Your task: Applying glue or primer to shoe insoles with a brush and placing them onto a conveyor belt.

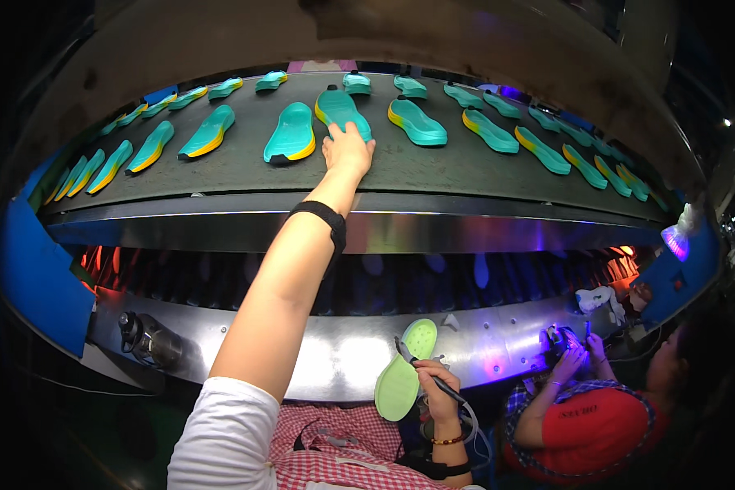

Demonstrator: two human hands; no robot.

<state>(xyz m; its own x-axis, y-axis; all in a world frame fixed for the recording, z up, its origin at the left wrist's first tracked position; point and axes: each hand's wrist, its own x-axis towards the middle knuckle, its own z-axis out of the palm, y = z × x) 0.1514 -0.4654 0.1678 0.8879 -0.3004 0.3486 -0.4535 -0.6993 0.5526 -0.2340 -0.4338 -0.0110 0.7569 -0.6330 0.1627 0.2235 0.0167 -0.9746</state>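
My left hand (348, 152) is stretched far forward over the upper belt. Its fingers close on the near end of a teal shoe sole (340, 108) with a black tip at its far end. Close to my body, my right hand (439, 396) grips a black pen-shaped tool (439, 371) with a cord trailing from its back end. The tool's tip lies over a light green shoe sole (397, 387), which juts past the near edge of the metal ledge. Whether my right fingers also touch that green sole, I cannot tell.
Rows of teal and yellow soles (291, 131) lie along the dark belt (245, 175). Below it, a slot with glowing ends opens above the metal ledge (327, 347). A dark bottle (151, 341) lies at left. A co-worker in red (592, 429) works at right; a lamp (678, 238) hangs above.
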